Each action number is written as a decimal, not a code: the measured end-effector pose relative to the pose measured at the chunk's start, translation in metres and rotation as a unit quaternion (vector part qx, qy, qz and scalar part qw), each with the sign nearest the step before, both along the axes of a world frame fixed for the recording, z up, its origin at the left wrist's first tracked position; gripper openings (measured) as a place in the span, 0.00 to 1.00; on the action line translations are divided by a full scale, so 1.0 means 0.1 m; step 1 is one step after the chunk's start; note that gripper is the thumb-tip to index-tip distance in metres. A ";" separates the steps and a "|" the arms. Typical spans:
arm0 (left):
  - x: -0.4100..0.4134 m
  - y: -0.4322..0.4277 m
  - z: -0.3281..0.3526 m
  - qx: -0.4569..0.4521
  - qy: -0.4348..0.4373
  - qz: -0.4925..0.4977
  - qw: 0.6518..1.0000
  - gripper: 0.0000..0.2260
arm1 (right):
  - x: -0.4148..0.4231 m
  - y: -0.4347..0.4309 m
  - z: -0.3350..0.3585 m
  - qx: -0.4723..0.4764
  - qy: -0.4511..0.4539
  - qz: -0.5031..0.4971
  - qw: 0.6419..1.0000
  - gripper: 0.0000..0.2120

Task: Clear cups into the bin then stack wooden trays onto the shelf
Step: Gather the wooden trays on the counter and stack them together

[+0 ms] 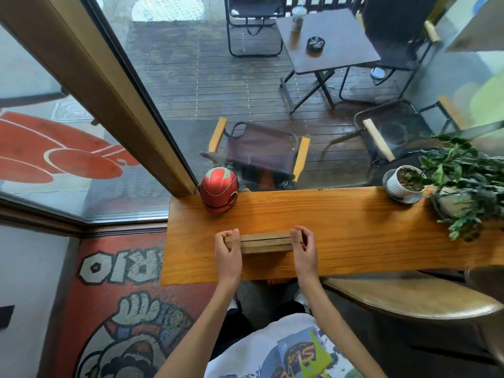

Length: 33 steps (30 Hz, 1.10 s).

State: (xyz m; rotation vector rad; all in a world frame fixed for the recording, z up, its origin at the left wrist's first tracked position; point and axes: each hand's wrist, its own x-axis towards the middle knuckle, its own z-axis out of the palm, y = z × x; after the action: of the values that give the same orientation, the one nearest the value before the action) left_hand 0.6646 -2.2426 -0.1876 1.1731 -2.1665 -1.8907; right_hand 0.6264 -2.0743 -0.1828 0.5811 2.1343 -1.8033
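Note:
A small stack of wooden trays (pixel 264 242) stands on its edge, seen side-on, on the orange wooden counter (pixel 354 233) by the window. My left hand (pixel 228 252) grips the stack's left end with fingers curled over its top. At the right end my right hand (pixel 305 248) clamps it the same way. No cups are on the counter; one plastic cup (pixel 297 19) stands on the table outside the glass.
A red helmet figure (pixel 219 190) sits at the counter's back left, close behind the trays. A white plant pot (pixel 405 182) and leafy plants (pixel 463 181) fill the right end. A wooden chair seat (pixel 414 298) lies under the counter's right. The window glass (pixel 218 91) runs directly behind.

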 end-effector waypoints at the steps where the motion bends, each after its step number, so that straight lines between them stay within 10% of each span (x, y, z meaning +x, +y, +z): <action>1: 0.03 0.02 -0.03 -0.009 0.003 0.009 1.000 0.13 | 0.01 -0.01 0.00 -0.004 -0.001 -0.013 1.000 0.25; 17: 0.13 -0.03 -0.14 -0.113 0.040 -0.075 0.990 0.13 | 0.04 0.01 -0.03 0.082 0.041 0.022 0.996 0.26; 25: 0.27 0.02 -0.16 -0.115 0.058 -0.093 0.987 0.14 | 0.12 0.14 -0.12 0.034 0.020 0.079 0.996 0.48; 33: 0.15 -0.06 -0.18 -0.106 0.056 -0.092 0.988 0.13 | 0.03 0.07 -0.10 0.046 0.022 0.068 0.996 0.42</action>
State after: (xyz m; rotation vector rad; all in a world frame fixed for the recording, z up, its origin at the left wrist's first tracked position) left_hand 0.6796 -2.2483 -0.2060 0.8350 -2.4131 -1.6857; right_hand 0.6294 -2.0671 -0.1931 0.4094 2.2381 -1.6685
